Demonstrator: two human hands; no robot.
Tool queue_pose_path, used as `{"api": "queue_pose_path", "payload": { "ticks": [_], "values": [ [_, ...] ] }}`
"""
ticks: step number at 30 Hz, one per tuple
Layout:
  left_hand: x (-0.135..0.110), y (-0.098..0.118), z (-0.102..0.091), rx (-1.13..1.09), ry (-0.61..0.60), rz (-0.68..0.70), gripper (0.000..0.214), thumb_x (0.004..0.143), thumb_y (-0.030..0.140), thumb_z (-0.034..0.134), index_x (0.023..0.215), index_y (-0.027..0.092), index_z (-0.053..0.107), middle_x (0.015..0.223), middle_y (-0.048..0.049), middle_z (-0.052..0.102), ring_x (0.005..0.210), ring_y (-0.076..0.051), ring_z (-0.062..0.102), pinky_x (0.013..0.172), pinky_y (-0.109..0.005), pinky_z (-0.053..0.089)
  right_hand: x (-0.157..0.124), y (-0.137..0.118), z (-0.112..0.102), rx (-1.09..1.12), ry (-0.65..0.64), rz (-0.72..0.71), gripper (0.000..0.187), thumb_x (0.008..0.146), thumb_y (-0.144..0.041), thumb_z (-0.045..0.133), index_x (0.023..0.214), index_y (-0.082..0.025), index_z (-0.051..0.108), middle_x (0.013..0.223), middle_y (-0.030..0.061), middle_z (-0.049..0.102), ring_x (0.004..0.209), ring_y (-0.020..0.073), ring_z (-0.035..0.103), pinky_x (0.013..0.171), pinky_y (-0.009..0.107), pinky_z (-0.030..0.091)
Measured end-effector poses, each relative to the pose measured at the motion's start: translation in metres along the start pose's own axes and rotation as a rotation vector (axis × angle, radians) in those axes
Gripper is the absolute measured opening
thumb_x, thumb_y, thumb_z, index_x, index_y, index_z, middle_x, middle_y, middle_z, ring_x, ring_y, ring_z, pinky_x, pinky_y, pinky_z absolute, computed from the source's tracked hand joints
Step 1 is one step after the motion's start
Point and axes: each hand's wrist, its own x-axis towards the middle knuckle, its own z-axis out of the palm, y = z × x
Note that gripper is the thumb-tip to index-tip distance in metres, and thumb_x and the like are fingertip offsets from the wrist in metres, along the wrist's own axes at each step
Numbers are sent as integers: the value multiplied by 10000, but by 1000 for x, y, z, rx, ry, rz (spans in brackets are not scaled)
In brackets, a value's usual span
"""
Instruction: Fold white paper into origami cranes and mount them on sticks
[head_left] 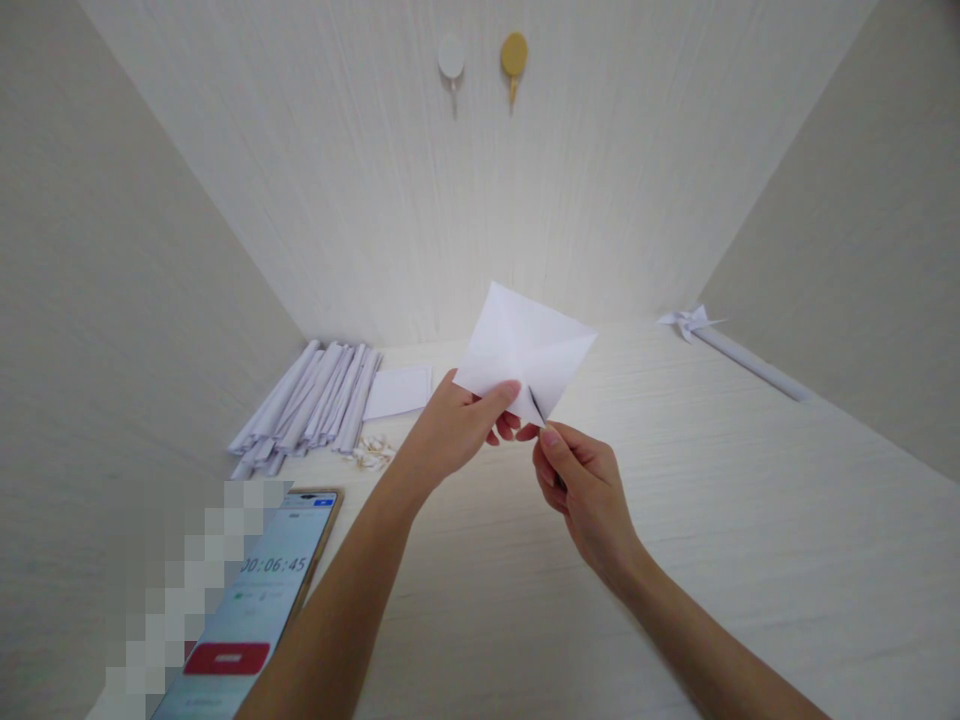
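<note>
Pale table (pixel 757 510), grained back wall (pixel 600 160): paper square (pixel 529 340) in hand

Head view. Paper square is sitting at centre, held up above the table and showing diagonal creases. Progress, judged from layout: folding is looking done; slitting is apparently just beginning, with a dark tool (pixel 537 406) (probably scissors) lying along the crease at the near corner. Far and right corners are appearing uncut. One finished pinwheel (pixel 688 322) is resting at right, at the end of a paper tube (pixel 752 364). At left, rolled tubes (pixel 311 395), a stack of squares (pixel 398 390) and small white-and-gold pieces (pixel 370 453), too small to identify, are waiting unused.

Pose: left forearm (pixel 367 590) is slanting in from the lower edge; left hand (pixel 465 425) is pinching the paper square, thumb on top, fingers curling beneath. Right forearm (pixel 697 620) is angling in from lower right; right hand (pixel 585 470) is curling closed around the dark tool, fingertips near the sheet's corner. Handles are mostly hiding behind the fingers.

Phone (pixel 262 600) is displaying 00:06:45 beside the left forearm.
</note>
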Motion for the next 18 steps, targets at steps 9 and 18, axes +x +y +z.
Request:
{"api": "queue_pose_path", "payload": {
  "ticks": [9,18],
  "values": [
    [0,2,0,-8,-2,-16,241,706,292,484,544,133,564,503,-15,571,452,-98,521,427,-200,402,1,0,-1,-36,-5,-18,317,773,-423,518,599,-160,492,441,-75,315,367,34,220,315,174,143],
    [2,-2,3,-7,-58,9,269,721,286,458,537,130,577,523,-34,593,456,-99,519,433,-202,411,1,0,0,-24,-7,-1,359,766,-426,520,534,-171,421,426,-76,320,357,29,210,314,174,145]
  ]
}}
